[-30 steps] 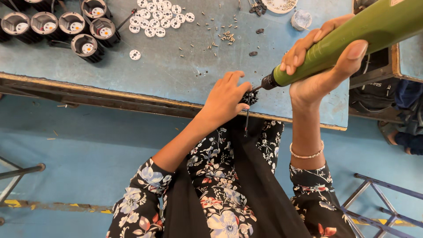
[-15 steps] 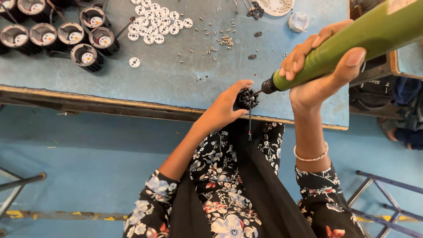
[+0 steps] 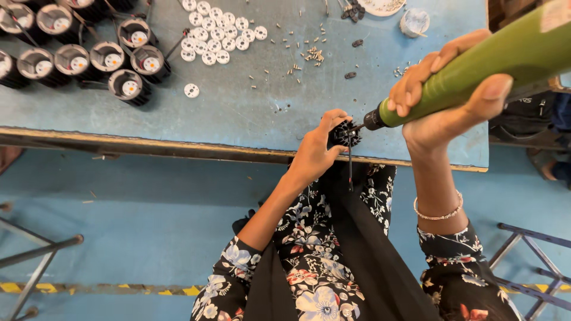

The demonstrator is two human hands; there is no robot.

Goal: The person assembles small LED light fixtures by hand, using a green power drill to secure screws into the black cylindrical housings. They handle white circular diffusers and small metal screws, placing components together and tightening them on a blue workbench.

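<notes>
My left hand (image 3: 318, 148) grips a small black ribbed lamp housing (image 3: 345, 134) at the near edge of the blue table (image 3: 238, 113); a thin dark wire hangs down from it. My right hand (image 3: 443, 98) is wrapped around a green electric screwdriver (image 3: 476, 65), held at a slant. Its dark tip touches the top of the housing.
Several black lamp housings (image 3: 89, 56) with white discs inside stand at the table's far left. White round discs (image 3: 217, 35) lie in a loose group beside them. Small screws (image 3: 309, 56) are scattered mid-table, with a small clear cup (image 3: 414, 22) behind. Metal stand legs (image 3: 535, 261) sit on the blue floor.
My left hand has lifted the black housing off the table edge and turned it toward the screwdriver. The screwdriver tip now meets it. The view has shifted slightly.
</notes>
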